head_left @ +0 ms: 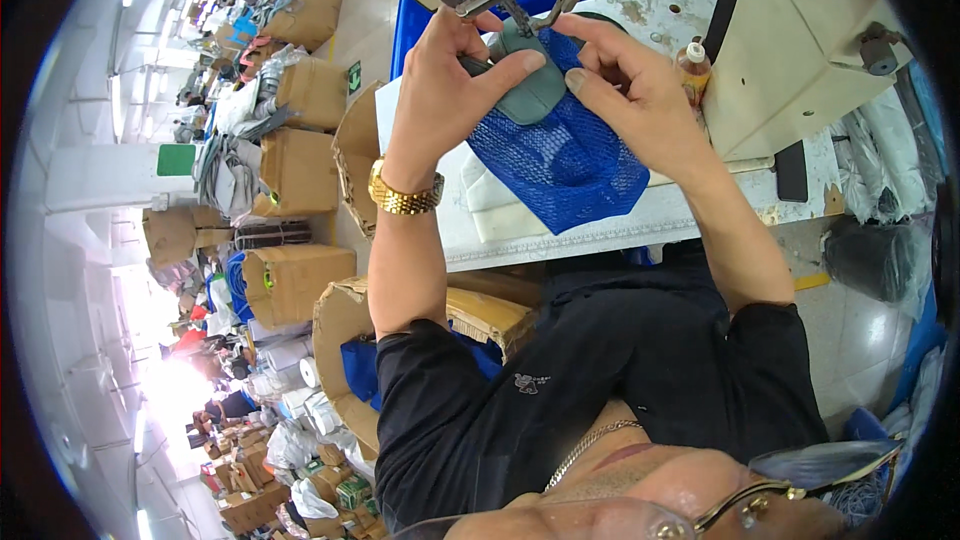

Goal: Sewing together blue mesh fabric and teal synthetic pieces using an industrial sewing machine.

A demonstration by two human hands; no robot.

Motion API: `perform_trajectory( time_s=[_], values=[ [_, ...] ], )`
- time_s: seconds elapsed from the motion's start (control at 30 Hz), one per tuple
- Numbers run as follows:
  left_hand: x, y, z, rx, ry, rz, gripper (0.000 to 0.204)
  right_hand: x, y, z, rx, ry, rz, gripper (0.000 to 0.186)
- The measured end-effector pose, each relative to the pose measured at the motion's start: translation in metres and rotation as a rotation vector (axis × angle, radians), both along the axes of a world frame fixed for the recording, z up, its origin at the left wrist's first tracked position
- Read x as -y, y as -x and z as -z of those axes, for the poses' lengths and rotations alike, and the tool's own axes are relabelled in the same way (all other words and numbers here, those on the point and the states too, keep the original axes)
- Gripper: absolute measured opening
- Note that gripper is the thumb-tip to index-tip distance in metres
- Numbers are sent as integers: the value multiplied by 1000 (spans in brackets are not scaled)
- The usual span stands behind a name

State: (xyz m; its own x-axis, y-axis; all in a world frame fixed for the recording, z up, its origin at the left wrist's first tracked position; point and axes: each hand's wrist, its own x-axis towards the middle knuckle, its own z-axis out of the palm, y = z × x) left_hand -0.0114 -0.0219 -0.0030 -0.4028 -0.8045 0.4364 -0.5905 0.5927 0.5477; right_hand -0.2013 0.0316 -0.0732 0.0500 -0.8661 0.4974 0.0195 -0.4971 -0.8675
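Observation:
Under the needle and presser foot area (528, 22) of a sewing machine lies a grey-green fabric piece (535, 90) with a rounded end. Blue mesh fabric (565, 175) hangs from it toward the table's near edge. My left hand (455, 70), wearing a gold watch, is closed on the grey-green piece, its thumb pressed on top. My right hand (632, 85) has its thumb and fingers bent around the blue mesh at the right side, its index fingertip close to the presser foot. Where the two materials meet under the foot is partly hidden by my fingers.
Right of my right hand, a small bottle (692, 72) stands by the machine's body (810, 50). A dark phone-like slab (792, 172) lies on the white table (400, 240). Behind the table is a blue bin (408, 25); cardboard boxes (300, 172) line the left.

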Motion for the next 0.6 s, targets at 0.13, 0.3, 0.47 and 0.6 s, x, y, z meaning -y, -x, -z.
perform_trajectory(
  time_s=[0.13,0.3,0.47,0.6],
  values=[
    [8,-6,-9,56,-93,185,52,-3,-8,3,130,-37,-7,48],
    [29,-14,-7,107,-86,298,64,-2,-15,2,133,-79,-32,52],
    [38,-11,-12,134,-126,309,65,-1,-15,-1,126,-60,-14,54],
    [40,-8,-13,89,-164,354,67,3,-16,0,123,-54,-11,54]
  ],
)
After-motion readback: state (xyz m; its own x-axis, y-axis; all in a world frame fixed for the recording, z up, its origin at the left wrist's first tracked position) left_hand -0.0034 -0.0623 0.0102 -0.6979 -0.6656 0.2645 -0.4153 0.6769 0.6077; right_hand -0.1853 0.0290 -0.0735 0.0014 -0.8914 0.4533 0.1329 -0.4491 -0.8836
